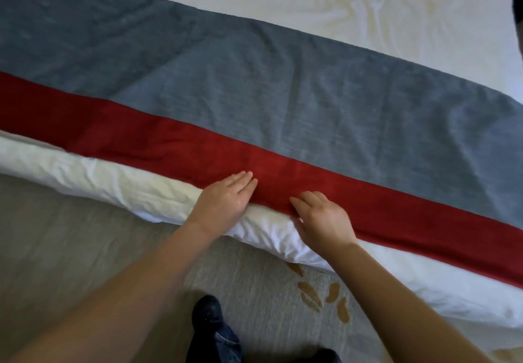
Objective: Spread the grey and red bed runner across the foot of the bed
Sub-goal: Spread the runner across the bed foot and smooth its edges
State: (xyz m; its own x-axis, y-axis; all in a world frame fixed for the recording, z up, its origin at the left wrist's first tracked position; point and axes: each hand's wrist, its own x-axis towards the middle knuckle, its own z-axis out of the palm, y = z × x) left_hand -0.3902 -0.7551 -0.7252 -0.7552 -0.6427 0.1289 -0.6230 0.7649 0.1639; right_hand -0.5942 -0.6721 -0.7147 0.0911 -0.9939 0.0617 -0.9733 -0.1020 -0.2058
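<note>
Beige carpet (pixel 85 249) with a leaf motif runs along the near side of a white bed (pixel 368 9), and a dark shoe (pixel 206 314) stands on it below the arms.

Head view: the runner (pixel 283 94) already lies across the bed from left to right. Its grey part (pixel 368 113) is on the far side and its red band (pixel 169 142) is on the near side, just above the rolled edge of the white duvet (pixel 99 173). Shallow creases cross the grey, and a diagonal fold shows toward the left.

The left hand (pixel 226 195) lies flat with its fingers straight and together. Its palm is on the duvet edge and its fingertips are on the red hem; it holds nothing. The right hand (pixel 322 215) is just beside it, fingers bent, with the tips on the same hem. Its thumb is hidden, so I cannot tell whether it pinches the cloth or only presses it.

The step looks like final smoothing and squaring. To do it well:
- Keep both palms flat and sweep them apart from the middle toward each end, so slack leaves at the sides instead of bunching between the hands.
- Draw the hem lightly toward the body to pull the grey creases out; pushing away would likely ruck them deeper.
- Keep the red edge parallel to the mattress edge along its whole length.
- Deal with the left fold last.
</note>
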